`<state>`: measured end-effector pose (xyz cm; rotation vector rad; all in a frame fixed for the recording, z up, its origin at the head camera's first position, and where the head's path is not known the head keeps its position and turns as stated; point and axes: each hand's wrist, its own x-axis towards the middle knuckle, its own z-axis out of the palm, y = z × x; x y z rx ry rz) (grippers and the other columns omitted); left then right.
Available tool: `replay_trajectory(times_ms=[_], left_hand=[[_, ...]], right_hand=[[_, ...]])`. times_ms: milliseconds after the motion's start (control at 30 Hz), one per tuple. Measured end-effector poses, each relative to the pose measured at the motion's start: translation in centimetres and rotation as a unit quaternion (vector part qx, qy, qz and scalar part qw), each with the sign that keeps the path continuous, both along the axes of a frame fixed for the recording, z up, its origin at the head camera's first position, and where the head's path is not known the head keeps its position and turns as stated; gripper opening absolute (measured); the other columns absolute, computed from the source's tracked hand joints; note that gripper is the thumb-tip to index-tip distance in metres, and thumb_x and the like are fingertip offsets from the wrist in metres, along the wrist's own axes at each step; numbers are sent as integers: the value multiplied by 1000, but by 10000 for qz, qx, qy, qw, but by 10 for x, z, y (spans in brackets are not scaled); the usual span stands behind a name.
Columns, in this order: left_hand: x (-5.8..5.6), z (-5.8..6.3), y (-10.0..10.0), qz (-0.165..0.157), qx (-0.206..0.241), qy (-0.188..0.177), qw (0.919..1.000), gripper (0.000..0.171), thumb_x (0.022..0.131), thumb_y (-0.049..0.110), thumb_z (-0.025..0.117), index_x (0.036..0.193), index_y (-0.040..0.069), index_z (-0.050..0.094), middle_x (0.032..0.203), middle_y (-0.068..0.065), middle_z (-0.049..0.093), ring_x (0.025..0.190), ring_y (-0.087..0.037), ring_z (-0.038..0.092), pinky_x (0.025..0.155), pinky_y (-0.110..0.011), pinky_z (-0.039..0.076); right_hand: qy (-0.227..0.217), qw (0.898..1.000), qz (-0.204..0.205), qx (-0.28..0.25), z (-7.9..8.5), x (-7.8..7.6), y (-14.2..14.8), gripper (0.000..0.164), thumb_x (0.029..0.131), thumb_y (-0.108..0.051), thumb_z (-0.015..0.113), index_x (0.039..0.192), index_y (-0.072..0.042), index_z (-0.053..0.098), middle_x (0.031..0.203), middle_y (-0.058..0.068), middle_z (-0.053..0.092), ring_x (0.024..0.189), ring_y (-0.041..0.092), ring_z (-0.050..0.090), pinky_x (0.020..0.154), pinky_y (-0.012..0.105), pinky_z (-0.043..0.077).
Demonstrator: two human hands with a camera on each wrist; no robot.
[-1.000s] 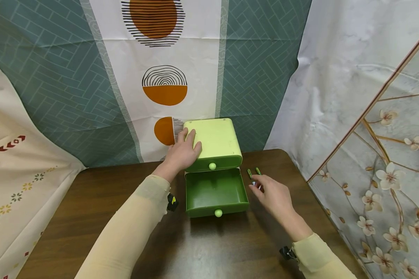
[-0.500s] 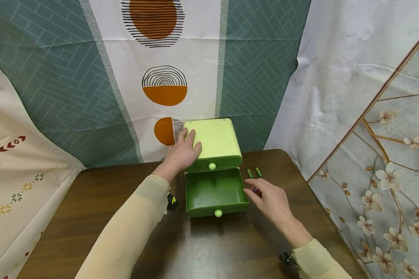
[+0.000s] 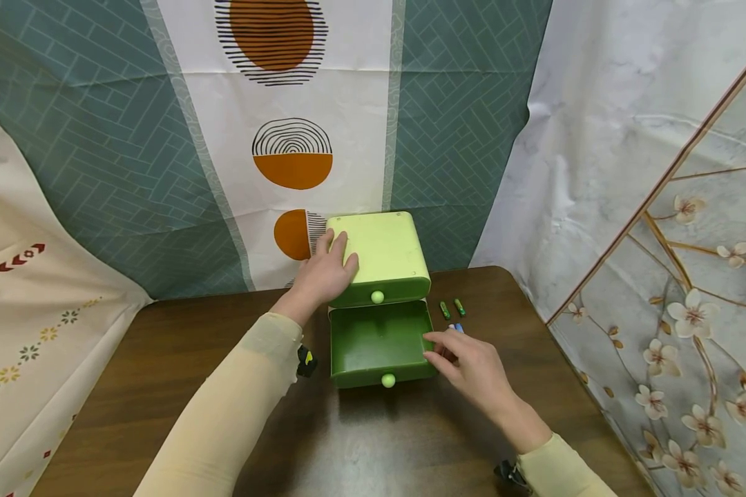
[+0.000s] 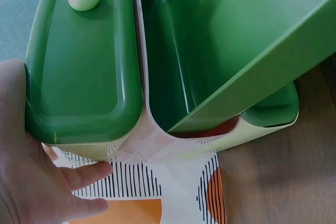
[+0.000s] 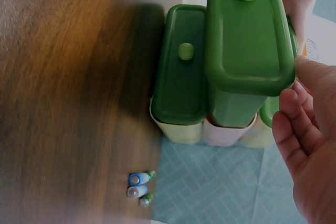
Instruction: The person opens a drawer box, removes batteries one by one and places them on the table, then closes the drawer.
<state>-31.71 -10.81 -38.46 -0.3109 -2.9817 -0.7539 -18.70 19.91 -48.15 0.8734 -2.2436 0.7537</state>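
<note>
A small pale-yellow drawer cabinet (image 3: 385,245) stands against the wall cloth, its green middle drawer (image 3: 363,378) pulled out. Nothing lies on the part of that drawer's floor that shows. My left hand (image 3: 324,276) rests on the cabinet's top left edge, fingers spread; in the left wrist view some fingers reach over its side. My right hand (image 3: 472,369) is at the drawer's right wall, thumb and fingers parted and holding nothing. In the right wrist view the fingertips are right at the drawer's front corner. Two green batteries (image 3: 459,307) and two blue-and-white batteries (image 5: 137,191) lie beside the cabinet.
The top drawer (image 3: 400,288) and the bottom drawer (image 5: 181,77) are closed, each with a round light-green knob. A brown wooden table (image 3: 193,359) carries everything. Patterned cloths (image 3: 447,138) hang behind and on both sides.
My right hand has moved left and toward me, from over the batteries to the open drawer's right wall, uncovering the blue-and-white batteries. My left hand has stayed put.
</note>
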Motion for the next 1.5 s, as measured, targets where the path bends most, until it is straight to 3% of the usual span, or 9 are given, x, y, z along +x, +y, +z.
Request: replay_trajectory(times_ms=[200, 633, 1100, 1500], left_hand=[[0, 0, 0, 2, 4, 8, 10000, 73, 115, 53, 28, 179, 18, 19, 184, -12, 6, 143, -49, 55, 125, -69, 27], [-1, -2, -1, 10, 41, -23, 10000, 73, 115, 52, 27, 179, 18, 18, 184, -12, 5, 142, -48, 56, 126, -69, 26], [-2, -2, -1, 3, 52, -4, 10000, 73, 115, 53, 27, 179, 19, 18, 184, -12, 6, 143, -48, 56, 126, -70, 25], [-2, -3, -1, 23, 2, -6, 10000, 73, 116, 53, 28, 179, 18, 18, 184, -12, 5, 147, -48, 52, 126, -70, 25]], right_hand=[[48, 9999, 127, 50, -1, 3, -2, 36, 84, -10, 97, 117, -10, 83, 87, -12, 67, 69, 1, 58, 59, 19, 48], [239, 9984, 500, -112, 0, 10, -10, 40, 79, -5, 98, 115, -8, 82, 89, -9, 69, 67, 1, 58, 59, 17, 48], [570, 9940, 931, -14, -4, 15, -21, 16, 100, -24, 85, 112, -13, 83, 87, -12, 69, 67, 2, 57, 61, 16, 47], [940, 9897, 1055, 217, -8, 18, -27, 19, 106, -31, 78, 110, -12, 82, 84, -12, 68, 66, 3, 57, 61, 19, 50]])
